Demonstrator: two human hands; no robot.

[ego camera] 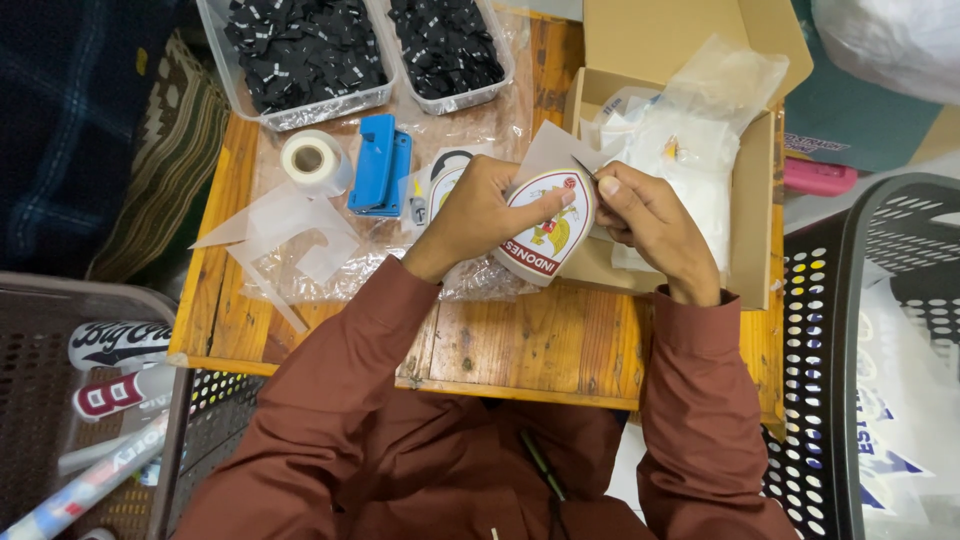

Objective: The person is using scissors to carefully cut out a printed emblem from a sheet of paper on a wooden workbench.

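My left hand (pixel 478 213) grips a shield-shaped badge sticker (pixel 548 230), white with a red border and a bird emblem, held above the small wooden table (pixel 520 345). My right hand (pixel 650 220) pinches a thin pointed tool (pixel 584 168) whose tip touches the sticker's upper edge. Both sleeves are rust-brown. Another similar sticker (pixel 445 180) lies on the table behind my left hand, partly hidden.
An open cardboard box (pixel 755 215) with plastic bags stands at the right. A blue tool (pixel 378 165), a white tape roll (pixel 312 160), cut film scraps (pixel 290 235) and two clear trays of small black pieces (pixel 300 50) lie behind. Perforated baskets (pixel 830 330) flank the table.
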